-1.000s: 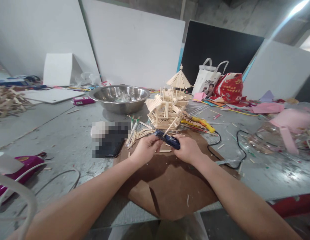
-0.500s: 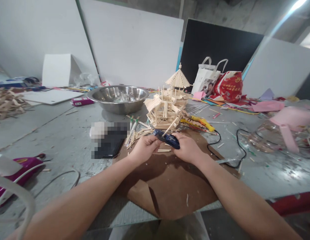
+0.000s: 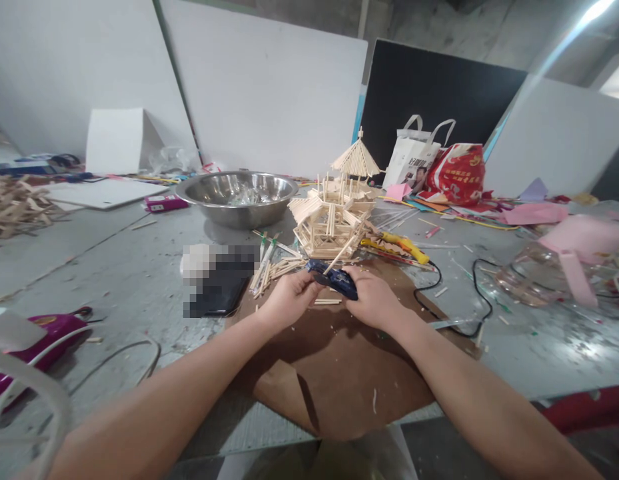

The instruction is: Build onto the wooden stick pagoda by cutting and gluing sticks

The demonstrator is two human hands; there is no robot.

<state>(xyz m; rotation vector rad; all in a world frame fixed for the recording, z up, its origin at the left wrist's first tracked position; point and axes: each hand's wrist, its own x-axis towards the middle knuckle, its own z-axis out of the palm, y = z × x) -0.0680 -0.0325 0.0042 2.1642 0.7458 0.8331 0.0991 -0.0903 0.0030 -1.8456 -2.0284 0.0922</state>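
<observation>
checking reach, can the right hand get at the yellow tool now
Probably, yes: the yellow tool lies just beyond the right hand with nothing tall between, though it holds the blue tool and may need freeing first.

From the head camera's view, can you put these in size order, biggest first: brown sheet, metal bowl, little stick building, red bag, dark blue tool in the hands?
1. Brown sheet
2. Stick building and metal bowl: too alike to rank
3. Red bag
4. Dark blue tool, partly hidden
</observation>
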